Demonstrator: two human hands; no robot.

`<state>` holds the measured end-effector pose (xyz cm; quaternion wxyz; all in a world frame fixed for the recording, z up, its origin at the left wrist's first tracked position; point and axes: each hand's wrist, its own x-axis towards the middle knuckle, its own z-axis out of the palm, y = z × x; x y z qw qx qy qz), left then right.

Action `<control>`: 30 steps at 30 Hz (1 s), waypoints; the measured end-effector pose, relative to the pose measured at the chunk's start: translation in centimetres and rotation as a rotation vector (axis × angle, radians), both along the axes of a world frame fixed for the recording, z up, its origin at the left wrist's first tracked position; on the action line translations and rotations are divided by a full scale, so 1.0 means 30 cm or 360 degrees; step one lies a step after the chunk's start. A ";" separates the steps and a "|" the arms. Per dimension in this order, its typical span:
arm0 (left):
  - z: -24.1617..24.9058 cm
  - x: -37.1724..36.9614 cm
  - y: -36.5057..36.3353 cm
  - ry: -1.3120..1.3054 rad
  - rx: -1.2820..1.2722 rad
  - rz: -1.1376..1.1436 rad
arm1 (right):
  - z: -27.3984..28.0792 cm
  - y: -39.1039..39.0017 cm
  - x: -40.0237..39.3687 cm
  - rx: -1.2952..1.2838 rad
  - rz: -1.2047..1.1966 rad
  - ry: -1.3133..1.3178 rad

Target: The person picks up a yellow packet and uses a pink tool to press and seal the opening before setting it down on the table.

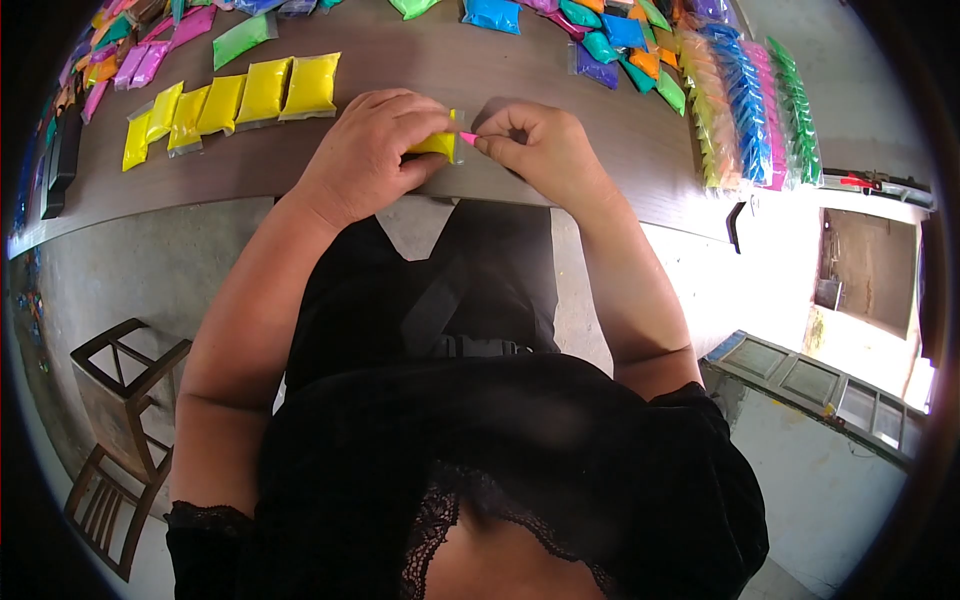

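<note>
My left hand (375, 150) is closed around a small clear packet of yellow material (436, 146), held near the table's front edge. The packet's clear end sticks out to the right of my fingers. Just right of it, my right hand (540, 148) has thumb and forefinger pinched together. From that pinch a small pointed pink thing (468, 139) juts toward the packet's clear end; its kind I cannot tell. Left of my left hand, several filled yellow packets (242, 100) lie in a slanting row.
Loose packets in many colours (150, 55) are heaped at the back left, with more (620, 40) at the back right. Strips of joined packets (740, 110) hang over the table's right side. A wooden chair (125, 430) is on the floor at left.
</note>
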<state>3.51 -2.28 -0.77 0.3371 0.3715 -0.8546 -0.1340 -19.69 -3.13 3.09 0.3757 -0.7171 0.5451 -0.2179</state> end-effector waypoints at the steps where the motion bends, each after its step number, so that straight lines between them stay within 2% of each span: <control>1: 0.003 0.001 0.001 0.0001 0.0000 0.0000 | -0.003 0.000 -0.001 -0.0013 -0.0009 -0.0007; 12: 0.017 -0.009 0.023 -0.0157 -0.0157 -0.0026 | -0.001 0.002 0.008 -0.0014 -0.0045 0.0025; 30: 0.019 -0.010 0.027 -0.0147 -0.0145 -0.0010 | 0.005 0.000 0.019 0.0036 -0.0124 0.0031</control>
